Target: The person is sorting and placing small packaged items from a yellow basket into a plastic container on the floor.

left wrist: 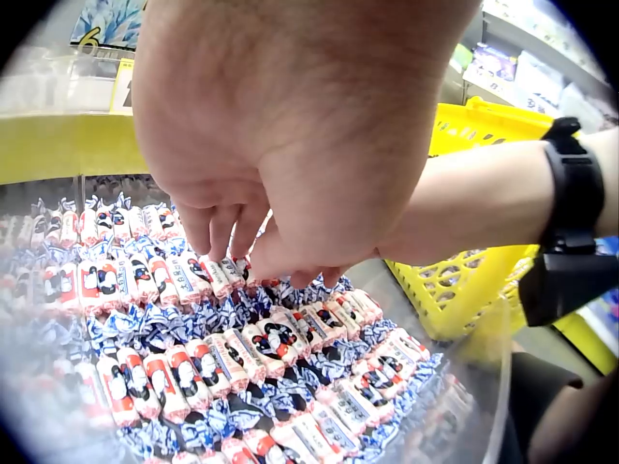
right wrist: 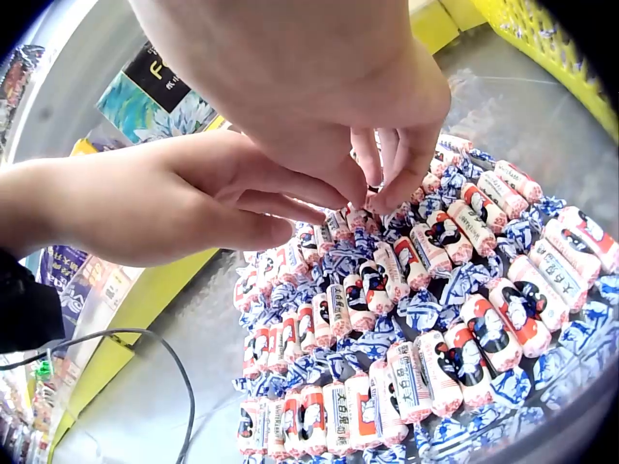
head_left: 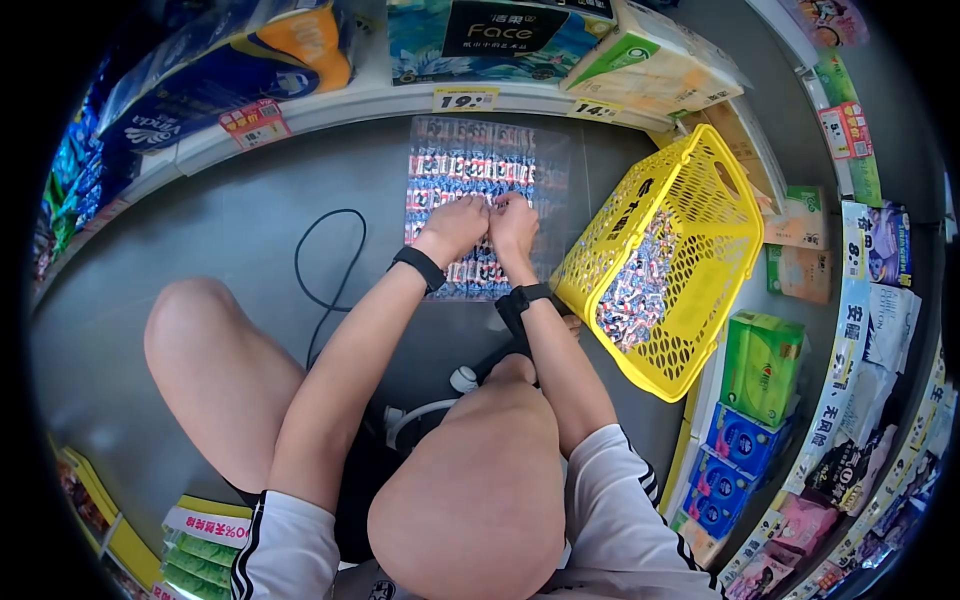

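From the head view, we find both the left hand (head_left: 456, 228) and right hand (head_left: 513, 230) over the wrapped candies (head_left: 465, 166), neither plainly nearer. Rows run nine to three; each candy's long axis points twelve to six. A yellow basket (head_left: 600, 245) stands at three o'clock.

In the left wrist view, candies spread towards six o'clock below close-set left fingers; we cannot tell whether they grip.

In the right wrist view, right fingertips come together at a candy, perhaps clamped; we cannot tell. Wrappers are white and red, with twisted blue-and-white ends.

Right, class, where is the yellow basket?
In the head view, the yellow basket is right of the candy rows, near the person's right hand.
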